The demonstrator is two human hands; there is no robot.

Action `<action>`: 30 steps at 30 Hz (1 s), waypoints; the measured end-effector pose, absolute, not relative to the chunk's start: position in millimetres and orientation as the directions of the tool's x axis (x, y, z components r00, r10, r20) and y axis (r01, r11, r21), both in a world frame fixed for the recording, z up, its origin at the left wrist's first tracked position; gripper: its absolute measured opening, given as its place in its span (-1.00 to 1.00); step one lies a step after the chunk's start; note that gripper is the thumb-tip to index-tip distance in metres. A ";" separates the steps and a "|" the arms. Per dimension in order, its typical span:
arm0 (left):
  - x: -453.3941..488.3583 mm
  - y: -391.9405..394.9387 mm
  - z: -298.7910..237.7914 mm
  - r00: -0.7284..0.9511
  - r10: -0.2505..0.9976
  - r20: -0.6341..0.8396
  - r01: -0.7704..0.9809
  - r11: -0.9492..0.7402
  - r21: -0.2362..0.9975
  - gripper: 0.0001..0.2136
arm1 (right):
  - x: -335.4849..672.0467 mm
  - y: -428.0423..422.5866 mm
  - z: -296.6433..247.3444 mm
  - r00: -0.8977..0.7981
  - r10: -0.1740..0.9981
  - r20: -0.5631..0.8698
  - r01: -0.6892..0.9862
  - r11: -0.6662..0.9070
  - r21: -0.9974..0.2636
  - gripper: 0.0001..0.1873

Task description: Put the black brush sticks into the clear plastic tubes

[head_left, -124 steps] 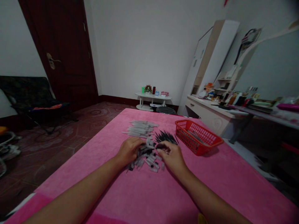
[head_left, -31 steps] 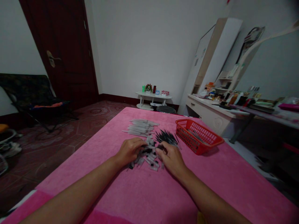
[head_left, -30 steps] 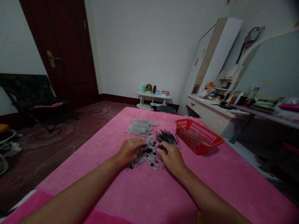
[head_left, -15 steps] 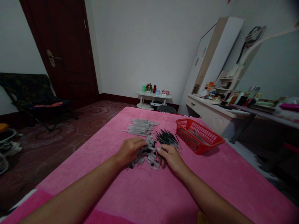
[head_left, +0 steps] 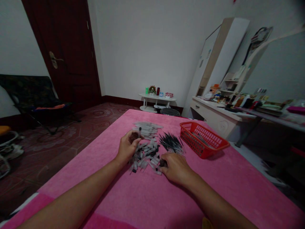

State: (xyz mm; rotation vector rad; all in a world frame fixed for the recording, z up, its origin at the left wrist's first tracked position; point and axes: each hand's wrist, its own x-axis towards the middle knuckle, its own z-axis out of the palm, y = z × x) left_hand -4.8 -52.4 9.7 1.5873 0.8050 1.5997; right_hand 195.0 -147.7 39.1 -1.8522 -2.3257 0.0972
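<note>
Since half a second ago the left hand (head_left: pixel 127 147) has lifted off the heap and turned palm-inward, and the right hand (head_left: pixel 175 167) has slid nearer along the pile's near edge. Both work over a pink cloth (head_left: pixel 147 197) that covers the whole surface, soft enough to keep small parts from rolling away. On its far right sits a red basket (head_left: pixel 202 141) with a few dark pieces inside, within easy reach of the right arm. Beyond the hands lies a row of pale tubes (head_left: pixel 147 127), laid parallel, and just right of it a fan of thin black refills (head_left: pixel 171 142), each kind kept to its own group. Between the hands spreads the loose heap of small caps (head_left: pixel 146 157), grey and black mixed. The left hand is closed around a small black-tipped piece (head_left: pixel 139 131), which stands upright above the fingers, seemingly raised clear of the heap to be looked at. The right hand rests fingers-down on the heap's near right edge, pinching a dark cap (head_left: pixel 163 163).
</note>
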 end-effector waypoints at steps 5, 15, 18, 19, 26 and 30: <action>-1.9 -51.9 14.7 0.024 0.934 0.356 -0.442 -0.310 0.842 -0.57 | 191.5 -153.9 41.6 -0.250 0.963 0.101 0.960 0.261 -0.107 -0.86; 0.8 -60.2 19.3 0.143 0.977 0.158 -0.528 -0.060 0.847 -0.65 | 192.0 -143.6 39.4 -0.115 0.960 0.254 0.901 0.209 -0.380 -0.91; 5.6 -66.4 20.9 0.181 0.973 0.146 -0.528 -0.030 0.849 -0.64 | 191.3 -141.2 37.0 -0.080 0.937 0.341 0.845 0.245 -0.475 -0.89; 7.1 -68.4 21.6 0.187 0.971 0.146 -0.529 -0.025 0.849 -0.64 | 191.3 -140.8 36.3 -0.071 0.929 0.363 0.833 0.256 -0.491 -0.89; 12.5 -77.1 24.1 0.221 0.968 0.118 -0.535 0.019 0.845 -0.63 | 191.3 -140.5 35.9 -0.064 0.894 0.444 0.803 0.310 -0.508 -0.91; 14.4 -78.6 22.3 0.251 0.962 0.107 -0.523 0.042 0.851 -0.64 | 190.8 -142.2 38.9 -0.074 0.871 0.486 0.808 0.338 -0.482 -0.92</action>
